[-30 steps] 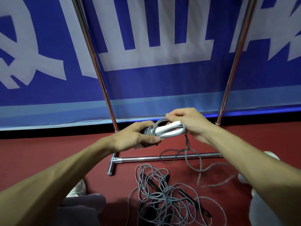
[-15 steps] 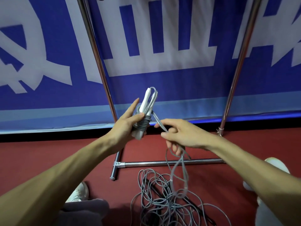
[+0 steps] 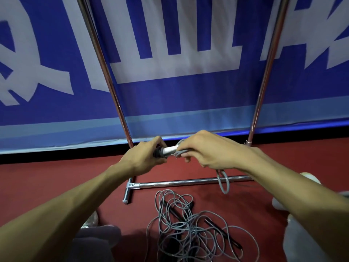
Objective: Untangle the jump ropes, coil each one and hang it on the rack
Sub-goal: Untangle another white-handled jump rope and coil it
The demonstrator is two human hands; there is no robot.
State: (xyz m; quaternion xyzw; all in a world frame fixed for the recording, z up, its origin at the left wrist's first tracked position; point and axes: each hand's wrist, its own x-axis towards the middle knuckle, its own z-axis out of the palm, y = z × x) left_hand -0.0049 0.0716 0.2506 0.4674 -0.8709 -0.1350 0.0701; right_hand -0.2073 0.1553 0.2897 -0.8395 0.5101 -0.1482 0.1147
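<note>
- Swung from upright to level: white-handled grey-cord jump rope bundle (image 3: 171,150); I judge wrapping nearly finished.
- My left hand (image 3: 145,157) and right hand (image 3: 205,150) both clamp it.
- Tangled grey ropes (image 3: 190,225) remain on the floor.

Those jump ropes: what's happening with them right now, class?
A person grips a bundled jump rope in both hands: the left hand at its dark end, the right hand over the grey cord. A loop hangs below. More tangled ropes lie on the red floor before the metal rack.
</note>
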